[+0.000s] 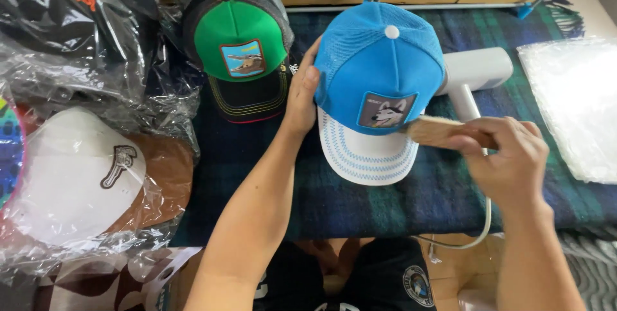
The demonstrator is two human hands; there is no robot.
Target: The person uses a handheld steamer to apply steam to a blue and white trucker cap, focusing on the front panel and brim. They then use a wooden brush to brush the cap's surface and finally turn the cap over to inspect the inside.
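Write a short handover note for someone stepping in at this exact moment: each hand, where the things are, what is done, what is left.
Left hand: steadies the blue cap at its side, fingers on the crown.
Right hand: holds a wooden brush, its end at the cap's front panel beside the dog patch.
Blue cap sits on the plaid blanket, white brim toward the person. Green cap lies beside it. White handheld appliance lies behind the brush.
Done: cap placed and steadied.
Left: how much has been brushed cannot be told.
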